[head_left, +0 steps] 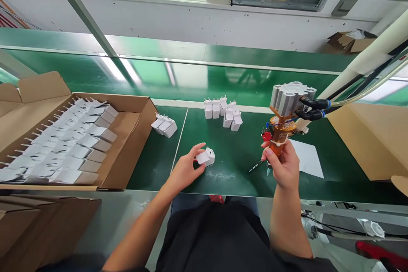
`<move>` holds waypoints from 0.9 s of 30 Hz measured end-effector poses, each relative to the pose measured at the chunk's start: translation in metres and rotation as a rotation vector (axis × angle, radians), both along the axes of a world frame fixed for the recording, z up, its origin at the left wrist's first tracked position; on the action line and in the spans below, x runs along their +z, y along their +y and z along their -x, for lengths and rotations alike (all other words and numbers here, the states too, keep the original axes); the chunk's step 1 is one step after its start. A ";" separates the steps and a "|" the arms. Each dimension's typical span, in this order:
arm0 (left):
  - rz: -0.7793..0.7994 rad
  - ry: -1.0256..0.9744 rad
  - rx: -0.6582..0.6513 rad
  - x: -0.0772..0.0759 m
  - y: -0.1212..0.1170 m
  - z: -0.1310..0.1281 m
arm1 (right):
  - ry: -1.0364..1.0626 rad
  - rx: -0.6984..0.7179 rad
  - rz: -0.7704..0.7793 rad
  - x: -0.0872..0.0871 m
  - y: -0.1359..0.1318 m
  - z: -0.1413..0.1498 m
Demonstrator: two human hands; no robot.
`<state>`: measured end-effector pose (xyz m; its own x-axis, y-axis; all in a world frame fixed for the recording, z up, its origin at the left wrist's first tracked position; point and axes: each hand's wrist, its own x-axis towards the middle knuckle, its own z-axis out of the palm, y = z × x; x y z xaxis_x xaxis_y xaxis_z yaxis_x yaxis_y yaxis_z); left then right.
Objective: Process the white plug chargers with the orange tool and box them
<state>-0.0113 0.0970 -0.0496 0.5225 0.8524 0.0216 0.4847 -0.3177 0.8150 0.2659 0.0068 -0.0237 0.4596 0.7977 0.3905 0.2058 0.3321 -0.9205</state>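
Observation:
My left hand (pixel 186 169) pinches a white plug adapter (pixel 206 157) just above the green table (pixel 223 170), prongs pointing up. My right hand (pixel 284 163) is wrapped round the orange body of a pneumatic hand tool (pixel 282 129) with a grey cylinder head (pixel 291 97) and black hoses (pixel 314 108). The tool stands upright to the right of the adapter, apart from it. A group of several white adapters (pixel 223 112) stands farther back on the table. Two or three more adapters (pixel 165 125) lie beside the box.
An open cardboard box (pixel 127 153) at the left holds rows of white adapters. A white paper sheet (pixel 307 159) lies right of the tool, a small black pen-like item (pixel 255 166) beside my right hand. Cardboard (pixel 372 140) stands at right. A green conveyor (pixel 191 72) runs behind.

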 end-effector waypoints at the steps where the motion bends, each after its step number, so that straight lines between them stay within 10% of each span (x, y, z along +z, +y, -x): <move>1: 0.025 -0.012 0.012 -0.001 -0.007 0.004 | -0.002 0.019 -0.001 0.003 0.001 0.005; 9: 0.129 -0.190 0.189 -0.019 -0.023 0.004 | 0.039 0.144 -0.037 0.022 0.014 0.048; 18: -0.324 -0.057 0.050 -0.041 -0.035 -0.004 | 0.041 0.069 -0.093 0.040 0.041 0.105; 27: -0.169 -0.040 0.083 -0.019 -0.053 0.002 | -0.076 0.001 -0.147 0.046 0.054 0.141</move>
